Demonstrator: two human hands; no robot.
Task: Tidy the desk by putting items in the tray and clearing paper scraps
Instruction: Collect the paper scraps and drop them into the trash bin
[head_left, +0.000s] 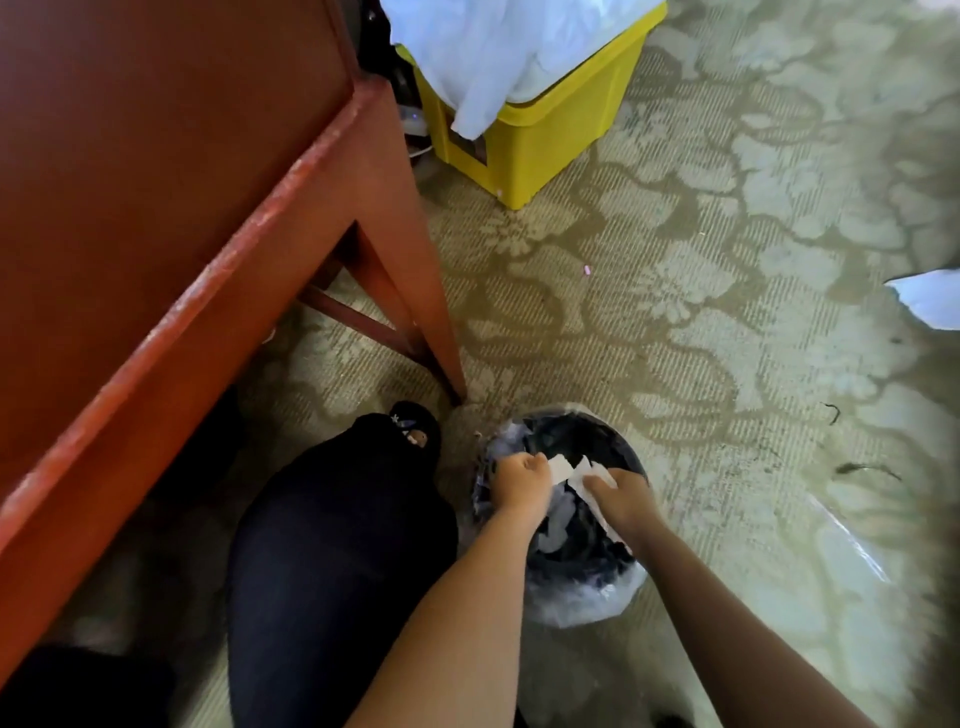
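Observation:
Both my hands reach down over a small black waste bin (613, 441) lined with a clear plastic bag, standing on the carpet. My left hand (519, 480) is curled over the bin's left rim and pinches white paper scraps (569, 470). My right hand (621, 496) grips the same white scraps from the right, just above the bin's opening. More pale paper lies inside the bin beneath my hands. The red-brown wooden desk (156, 208) fills the left of the view; its top surface and any tray are out of sight.
A desk leg (415, 291) comes down just left of the bin. My leg in dark trousers and a black shoe (415, 431) sits beside the bin. A yellow plastic box (545, 119) with white sheeting stands behind. A white paper piece (930, 301) lies at the right edge.

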